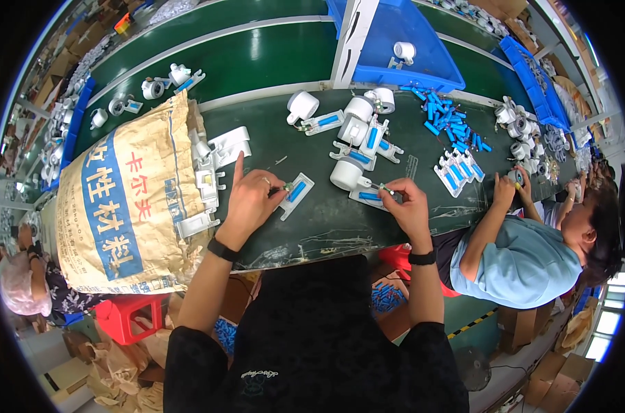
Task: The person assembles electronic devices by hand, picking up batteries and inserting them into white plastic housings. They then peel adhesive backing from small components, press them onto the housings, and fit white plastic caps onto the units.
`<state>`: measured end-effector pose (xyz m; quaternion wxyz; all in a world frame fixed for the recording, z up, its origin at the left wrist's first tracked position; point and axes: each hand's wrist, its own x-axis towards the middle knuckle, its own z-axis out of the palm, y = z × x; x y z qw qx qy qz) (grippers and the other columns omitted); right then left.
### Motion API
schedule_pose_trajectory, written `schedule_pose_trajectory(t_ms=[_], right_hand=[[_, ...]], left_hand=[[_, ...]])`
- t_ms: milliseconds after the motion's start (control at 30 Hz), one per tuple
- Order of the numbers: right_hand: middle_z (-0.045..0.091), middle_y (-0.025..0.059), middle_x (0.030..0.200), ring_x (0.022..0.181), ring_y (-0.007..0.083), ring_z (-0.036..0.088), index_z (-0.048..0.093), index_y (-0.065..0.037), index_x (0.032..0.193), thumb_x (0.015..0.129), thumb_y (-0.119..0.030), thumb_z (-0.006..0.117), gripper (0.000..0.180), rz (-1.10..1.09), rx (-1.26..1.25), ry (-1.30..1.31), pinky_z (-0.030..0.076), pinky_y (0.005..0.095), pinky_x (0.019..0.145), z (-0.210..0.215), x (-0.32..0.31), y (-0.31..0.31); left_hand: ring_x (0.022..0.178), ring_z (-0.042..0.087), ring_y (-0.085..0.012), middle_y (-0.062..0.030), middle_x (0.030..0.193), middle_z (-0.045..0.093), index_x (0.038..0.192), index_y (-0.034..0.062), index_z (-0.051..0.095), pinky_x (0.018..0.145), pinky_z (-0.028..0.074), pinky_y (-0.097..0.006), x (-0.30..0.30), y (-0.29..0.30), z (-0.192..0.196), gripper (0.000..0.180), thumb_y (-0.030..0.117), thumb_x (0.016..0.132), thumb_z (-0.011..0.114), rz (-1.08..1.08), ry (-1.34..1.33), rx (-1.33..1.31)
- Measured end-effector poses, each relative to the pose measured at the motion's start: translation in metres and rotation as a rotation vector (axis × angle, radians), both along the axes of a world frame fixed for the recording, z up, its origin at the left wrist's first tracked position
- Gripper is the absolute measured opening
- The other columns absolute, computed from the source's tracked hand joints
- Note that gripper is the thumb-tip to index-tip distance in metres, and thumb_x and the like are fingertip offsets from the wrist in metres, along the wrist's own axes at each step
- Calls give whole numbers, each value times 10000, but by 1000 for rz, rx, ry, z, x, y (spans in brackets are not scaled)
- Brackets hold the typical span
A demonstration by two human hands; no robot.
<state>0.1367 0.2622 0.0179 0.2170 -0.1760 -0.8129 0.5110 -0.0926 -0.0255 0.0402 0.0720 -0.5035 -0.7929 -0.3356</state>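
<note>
My left hand [252, 205] is closed in a pinch at a small greenish part, with one finger stretched up. That part is at the edge of a white plastic holder [298, 195] with a blue cylindrical battery in it. My right hand [409, 206] is pinched too, beside a white round housing [344, 173] and another white holder with a blue battery [369, 197]. Thin wires appear at its fingertips; what exactly they grip is too small to make out. More white housings [359, 109] and battery holders [323, 122] lie just beyond, on the dark green bench [257, 148].
At left a large paper sack [123, 199] spills white plastic parts [231, 146]. Loose blue batteries [450, 120] lie at right, near a row of filled holders [459, 172]. Behind a white post [353, 41] sits a blue tray [412, 77]. A co-worker [529, 258] works on the right.
</note>
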Motion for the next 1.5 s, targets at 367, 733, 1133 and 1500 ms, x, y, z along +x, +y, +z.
schedule_pose_trajectory(t_ms=[367, 733, 1133, 1500], right_hand=[[688, -1, 883, 730, 70, 654, 677, -40, 1098, 939, -70, 717, 167, 234, -155, -5, 497, 223, 639, 123, -111, -35], [707, 82, 807, 726, 151, 672, 702, -51, 1072, 896, -127, 742, 196, -28, -34, 271, 541, 309, 692, 80, -373, -43], [727, 186, 1125, 1010, 357, 707, 688, -50, 1221, 934, -127, 671, 298, 130, 341, 241, 561, 403, 877, 90, -290, -17], [466, 172, 1525, 1405, 408, 406, 584, -84, 1391, 836, -325, 813, 647, -242, 490, -122, 322, 514, 1140, 8, -128, -25]], left_hand=[[817, 685, -140, -79, 888, 719, 1001, 13, 641, 751, 542, -289, -48, -8, 45, 119, 12, 883, 655, 109, -1017, -21], [909, 744, -308, -147, 869, 763, 955, 70, 765, 837, 564, -377, -280, 70, 74, 245, 249, 797, 711, 517, -412, 24], [1152, 651, -377, -238, 1183, 689, 1195, 10, 674, 983, 529, -457, -380, 43, 18, 450, 329, 881, 718, 783, 245, -278], [1096, 680, -397, -253, 1177, 703, 1209, -32, 689, 963, 538, -411, -153, 148, 11, 617, 373, 756, 794, -62, -382, -334]])
